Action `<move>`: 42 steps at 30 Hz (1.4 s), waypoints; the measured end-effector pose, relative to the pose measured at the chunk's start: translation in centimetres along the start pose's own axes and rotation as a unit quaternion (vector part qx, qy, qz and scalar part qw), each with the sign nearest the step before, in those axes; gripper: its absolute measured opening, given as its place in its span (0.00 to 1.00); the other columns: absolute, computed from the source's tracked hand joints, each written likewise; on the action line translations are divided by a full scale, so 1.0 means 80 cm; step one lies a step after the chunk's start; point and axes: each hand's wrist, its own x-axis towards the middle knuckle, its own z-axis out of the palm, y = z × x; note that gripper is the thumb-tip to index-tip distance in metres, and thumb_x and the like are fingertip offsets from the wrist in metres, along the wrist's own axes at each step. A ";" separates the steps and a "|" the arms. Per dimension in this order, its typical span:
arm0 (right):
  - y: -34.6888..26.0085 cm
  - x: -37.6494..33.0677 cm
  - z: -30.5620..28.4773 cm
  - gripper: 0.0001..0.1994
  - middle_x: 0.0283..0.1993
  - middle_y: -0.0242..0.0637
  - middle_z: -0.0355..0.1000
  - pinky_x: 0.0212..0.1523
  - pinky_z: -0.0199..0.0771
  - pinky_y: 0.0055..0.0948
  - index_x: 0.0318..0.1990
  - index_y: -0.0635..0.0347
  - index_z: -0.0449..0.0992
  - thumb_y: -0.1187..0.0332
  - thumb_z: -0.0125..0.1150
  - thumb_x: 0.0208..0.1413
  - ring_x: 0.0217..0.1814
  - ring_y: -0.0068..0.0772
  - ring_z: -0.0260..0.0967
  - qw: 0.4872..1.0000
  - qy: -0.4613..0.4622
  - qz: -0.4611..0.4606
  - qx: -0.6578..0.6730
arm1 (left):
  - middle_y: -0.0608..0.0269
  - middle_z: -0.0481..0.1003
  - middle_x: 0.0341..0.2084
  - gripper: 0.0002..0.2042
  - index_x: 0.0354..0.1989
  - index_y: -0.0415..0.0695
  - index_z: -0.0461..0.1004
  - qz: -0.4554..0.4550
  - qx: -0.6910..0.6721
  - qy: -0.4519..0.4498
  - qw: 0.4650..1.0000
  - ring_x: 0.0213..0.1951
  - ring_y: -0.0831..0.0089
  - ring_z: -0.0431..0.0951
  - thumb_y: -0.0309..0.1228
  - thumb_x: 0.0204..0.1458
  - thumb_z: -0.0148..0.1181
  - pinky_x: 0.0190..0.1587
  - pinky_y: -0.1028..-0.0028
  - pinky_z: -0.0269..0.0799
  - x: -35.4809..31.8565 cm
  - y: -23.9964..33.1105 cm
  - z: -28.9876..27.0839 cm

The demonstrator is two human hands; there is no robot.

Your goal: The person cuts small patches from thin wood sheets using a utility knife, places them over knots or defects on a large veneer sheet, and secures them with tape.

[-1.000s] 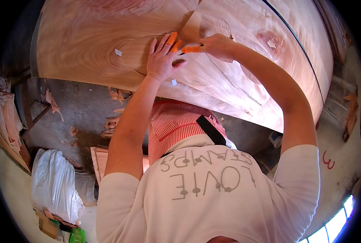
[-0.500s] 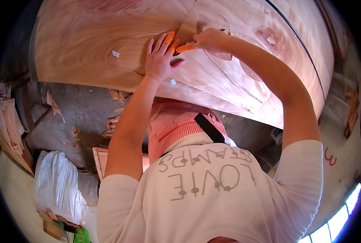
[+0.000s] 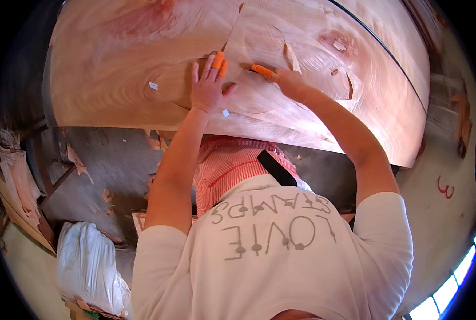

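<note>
A wide sheet of pale pinkish wood veneer [image 3: 115,64] with dark knots lies in front of me. My left hand [image 3: 208,88] presses flat on it, fingers spread, two of them in orange fingertip covers. Just to its right, my right hand [image 3: 290,82] is closed, its orange-covered forefinger pointing left along what looks like a small dark blade [image 3: 250,69] touching the veneer. Curved cut lines and a lifted sliver [image 3: 291,56] show beside that hand.
Two small white scraps [image 3: 152,85] lie on the sheet. Below its near edge is a dark floor with veneer offcuts [image 3: 75,157]. A white plastic bag [image 3: 86,266] and stacked wood strips [image 3: 16,197] sit at the lower left. A red mark [image 3: 445,188] is on the pale floor at the right.
My right hand has drawn a little to the right, away from the left fingertips that it was touching. The left hand stays pressed flat. The view has tipped slightly.
</note>
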 end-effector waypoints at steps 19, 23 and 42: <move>-0.101 -0.079 0.115 0.14 0.37 0.48 0.69 0.32 0.72 0.42 0.47 0.61 0.65 0.72 0.46 0.51 0.34 0.47 0.72 0.937 0.011 0.289 0.196 | 0.59 0.61 0.56 0.26 0.54 0.44 0.65 0.159 -0.040 -0.108 0.981 0.62 0.67 0.53 0.41 0.46 0.54 0.62 0.55 0.44 0.005 0.045 0.020; -0.154 -0.128 0.161 0.11 0.37 0.49 0.69 0.33 0.73 0.42 0.43 0.64 0.67 0.70 0.43 0.54 0.35 0.49 0.72 0.921 0.039 0.315 0.224 | 0.60 0.59 0.58 0.28 0.57 0.45 0.61 0.158 -0.031 -0.106 0.981 0.62 0.68 0.53 0.43 0.46 0.53 0.63 0.55 0.43 0.003 0.043 0.018; -0.130 -0.218 0.192 0.12 0.21 0.36 0.71 0.24 0.66 0.26 0.45 0.54 0.74 0.66 0.53 0.54 0.21 0.22 0.66 0.667 0.241 0.394 0.584 | 0.55 0.57 0.60 0.30 0.57 0.41 0.60 0.173 -0.025 -0.107 0.979 0.62 0.63 0.53 0.43 0.46 0.53 0.62 0.54 0.44 0.009 0.052 0.010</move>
